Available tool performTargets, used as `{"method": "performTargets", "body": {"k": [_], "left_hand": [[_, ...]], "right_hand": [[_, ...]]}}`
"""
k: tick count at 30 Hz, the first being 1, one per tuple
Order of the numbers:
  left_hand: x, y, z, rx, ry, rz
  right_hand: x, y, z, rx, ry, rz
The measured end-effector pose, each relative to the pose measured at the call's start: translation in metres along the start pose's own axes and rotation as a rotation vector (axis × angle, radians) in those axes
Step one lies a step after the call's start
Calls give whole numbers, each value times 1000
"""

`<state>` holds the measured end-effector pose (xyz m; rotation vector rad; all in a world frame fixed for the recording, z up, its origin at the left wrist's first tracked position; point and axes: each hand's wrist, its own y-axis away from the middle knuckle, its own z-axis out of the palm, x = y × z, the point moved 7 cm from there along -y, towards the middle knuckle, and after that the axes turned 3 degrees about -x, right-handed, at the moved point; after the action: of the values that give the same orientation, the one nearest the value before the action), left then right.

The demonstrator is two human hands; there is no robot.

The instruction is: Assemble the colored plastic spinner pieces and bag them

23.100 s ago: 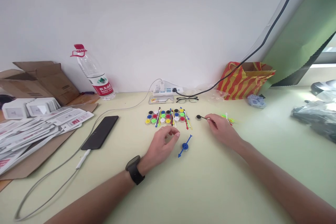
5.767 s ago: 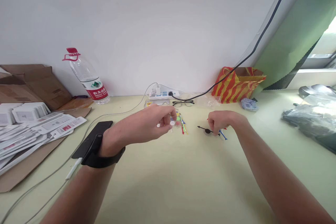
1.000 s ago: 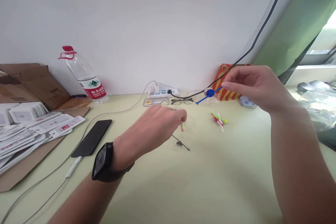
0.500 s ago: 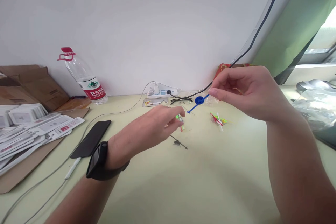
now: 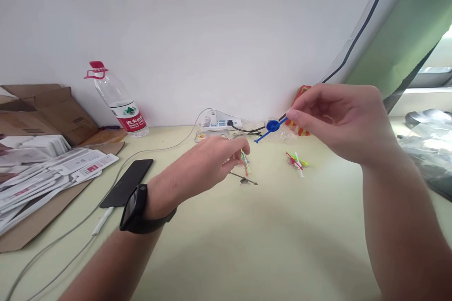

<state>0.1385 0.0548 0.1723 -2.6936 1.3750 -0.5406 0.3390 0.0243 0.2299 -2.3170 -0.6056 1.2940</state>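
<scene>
My right hand (image 5: 339,120) is raised above the table and pinches one end of a blue stick with a blue round disc (image 5: 272,126) threaded on it. My left hand (image 5: 208,162), with a black watch (image 5: 136,209) on the wrist, reaches forward low over the table, its fingers closed around thin coloured sticks (image 5: 245,162) by the small pile there. A black stick with a dark disc (image 5: 243,179) lies on the table just beyond my left fingertips. A small bunch of red, green and white sticks (image 5: 295,161) lies under my right hand.
A black phone (image 5: 127,182) with a white cable lies left. A water bottle (image 5: 120,101), cardboard boxes (image 5: 45,110) and a stack of white tags (image 5: 45,169) fill the left side. A power strip (image 5: 221,124) and striped bag (image 5: 300,122) stand by the wall. Dark plastic bags (image 5: 427,150) lie far right.
My right hand has stayed raised with the blue stick and disc, shifting slightly. My left hand has stayed at the coloured sticks, its fingers closing on them. The camera has tilted a little.
</scene>
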Motion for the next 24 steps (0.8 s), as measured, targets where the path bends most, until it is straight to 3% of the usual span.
{"method": "performTargets", "body": {"k": [6,13,16,20,22,24], "left_hand": [[-1,0,6,12,0,12],[3,-4,10,30,-24,60],[5,-5,15,-2,-23,96],[0,-7,19,-19,6,96],[-4,-8,17,15,27,74],[-9,-8,13,55,36,38]], "right_hand": [[7,-4,23,-73,218,-56],[17,3,72,-389,519,-84],[22,8,86,-534,525,-107],[38,-3,70,-458,434,-65],[59,-10,54,-403,401,-27],[95,-15,36,-376,445,96]]}}
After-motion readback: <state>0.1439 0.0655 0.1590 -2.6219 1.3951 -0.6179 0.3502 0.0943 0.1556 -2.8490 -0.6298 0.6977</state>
